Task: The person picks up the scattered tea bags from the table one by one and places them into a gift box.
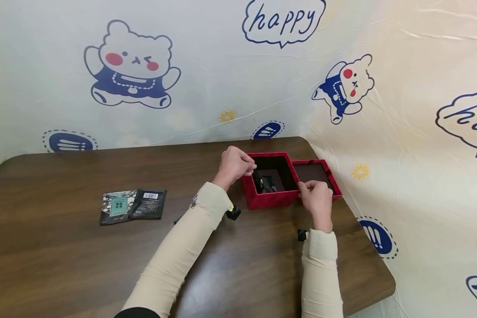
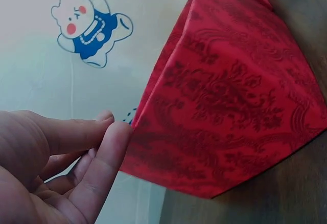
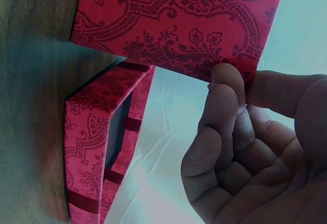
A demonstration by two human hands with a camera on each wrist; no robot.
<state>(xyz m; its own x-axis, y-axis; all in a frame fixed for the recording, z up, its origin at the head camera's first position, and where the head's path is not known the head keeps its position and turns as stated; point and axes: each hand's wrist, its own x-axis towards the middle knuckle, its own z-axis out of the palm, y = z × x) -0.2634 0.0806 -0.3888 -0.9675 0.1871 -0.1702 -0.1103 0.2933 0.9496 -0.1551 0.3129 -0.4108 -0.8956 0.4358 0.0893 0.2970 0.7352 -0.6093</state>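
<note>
An open red box [image 1: 272,200] with a dark interior is seen on a brown wooden desk [image 1: 63,256], toward the far right end, where it is held at its rim by a person's two bare hands. The far left corner is pinched by the left grip [image 1: 234,163], its thumb and fingertip brought together there. The near right corner is pinched by the right grip [image 1: 318,198], its thumb set against curled fingers. The box's outer walls are covered in a darker red floral pattern. Inside it, a small black packet [image 1: 267,184] can be made out. Just beside the box, on the right, a shallow red lid [image 1: 312,172] is laid with its dark inner side up; its edge is crossed by dark red bands. Well apart on the left, a flat patterned packet [image 1: 115,207] with a teal label is partly covered by a black packet with a barcode [image 1: 150,206]. Both arms are covered by cream sleeves [image 1: 182,247]. Behind the desk, a pale sheet [image 1: 206,57] is printed with cartoon bears [image 1: 135,66] and the word "happy".
</note>
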